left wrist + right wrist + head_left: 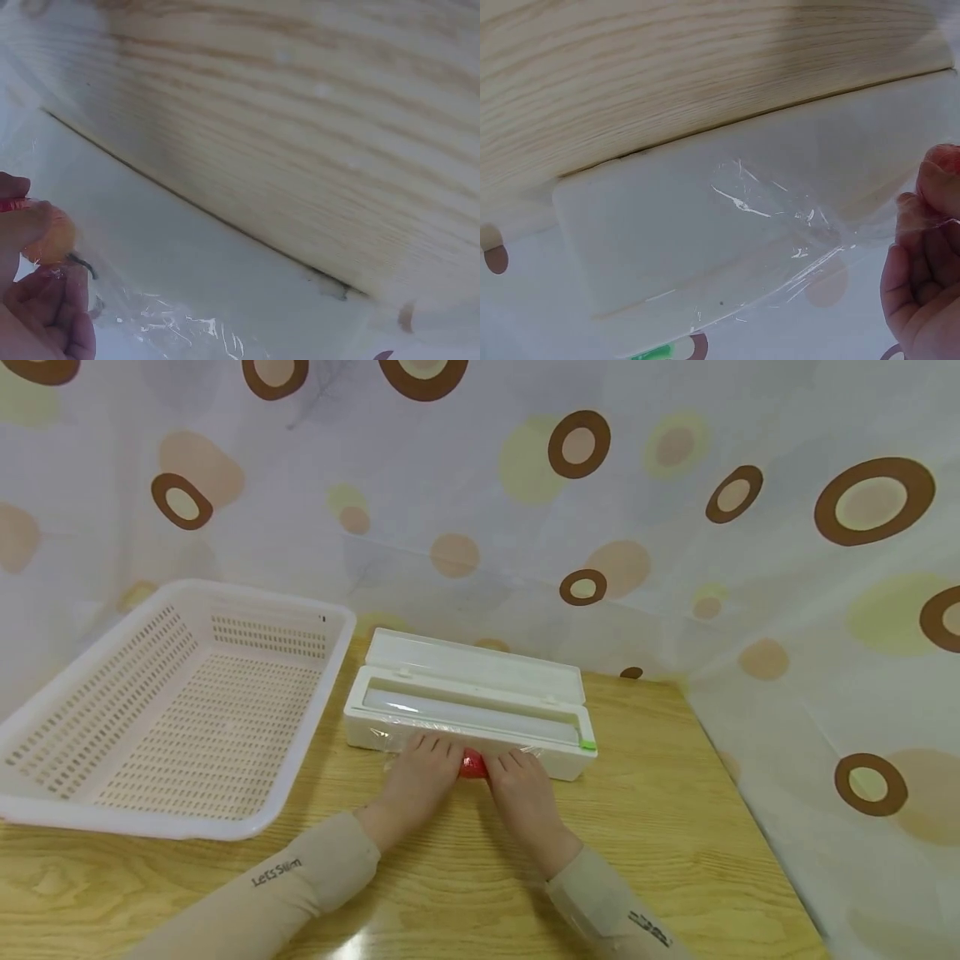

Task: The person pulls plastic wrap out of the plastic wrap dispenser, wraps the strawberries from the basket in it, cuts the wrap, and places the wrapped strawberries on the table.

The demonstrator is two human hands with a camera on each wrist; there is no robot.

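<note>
**Both hands on cling film at the dispenser's front edge**

While both hands sit side by side on the wooden table (675, 827), a small red item (472, 766) shows between them, just in front of the white film dispenser (480, 710). What the red item is cannot be told from the head view; the left wrist view shows an orange-red rounded thing with a dark stem under film.

- Left hand (420, 774): fingers curled down over the sheet of cling film (393, 745) at the dispenser's front wall, pinching film against the red item.
- Right hand (521, 781): fingers curled likewise, gripping the film; right wrist view shows wrinkled film (780, 217) stretched from the fingers (930, 195) toward the dispenser's white side.
- Dispenser: lid (480, 664) open and tilted back, roll visible in the trough, green slider (588, 745) at its right end. Film is drawn out over the front edge.
- White slotted basket (45, 810) stands to the left of the dispenser, near it, not touching the hands.
- Backdrop: pale curtain (825, 635) with brown and yellow circles behind and right of the table.
- Both forearms in beige sleeves (300, 885), lettering printed on each.
</note>
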